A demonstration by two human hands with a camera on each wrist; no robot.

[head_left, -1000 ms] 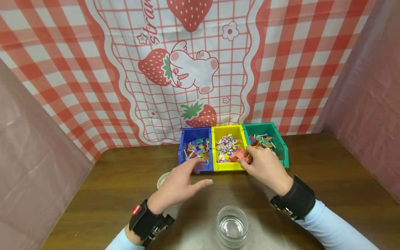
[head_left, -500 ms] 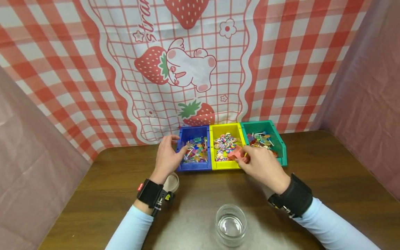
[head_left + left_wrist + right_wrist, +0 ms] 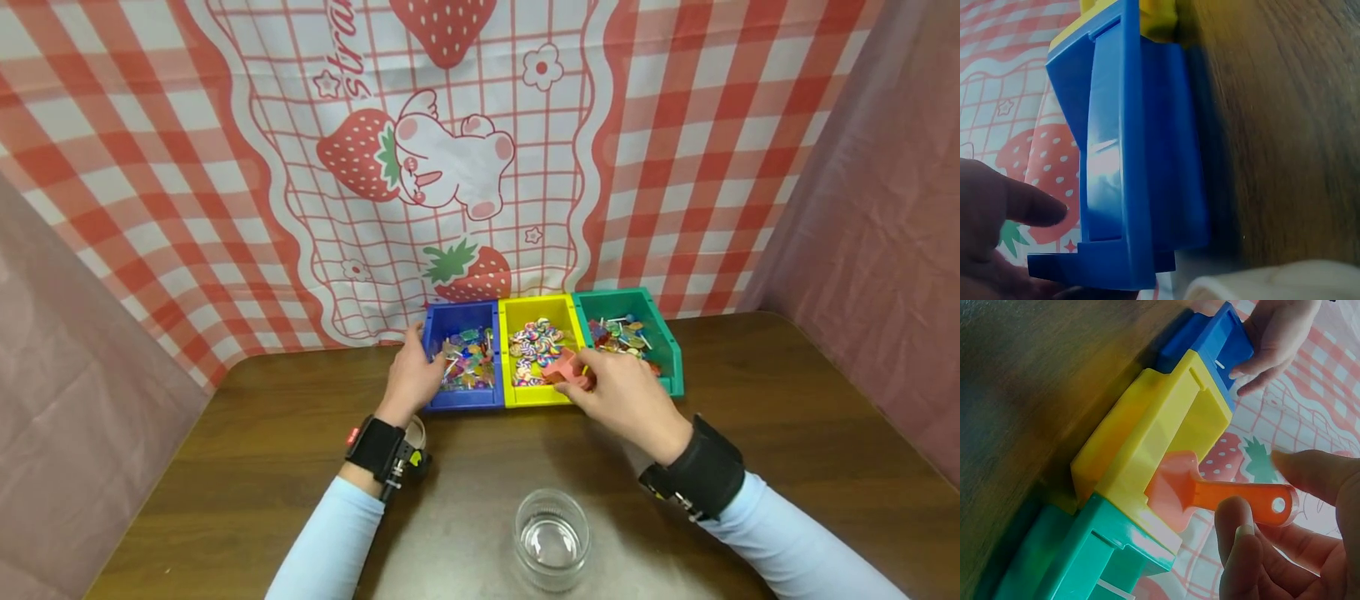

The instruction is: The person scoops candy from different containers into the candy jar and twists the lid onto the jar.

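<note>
The right hand [image 3: 633,404] pinched the coral-orange scoop [image 3: 564,364] by its handle, at the yellow bin's [image 3: 543,397] near right; the left hand [image 3: 410,377], fingers loosely parted, straddled the blue bin's [image 3: 463,400] left wall. A tilted lift risked spilling swirl-patterned candies [image 3: 536,335] before the glass jar [image 3: 552,540].

Room between glass jar [image 3: 552,537] and yellow bin [image 3: 537,307] — front lip [image 3: 538,397] in the way
</note>
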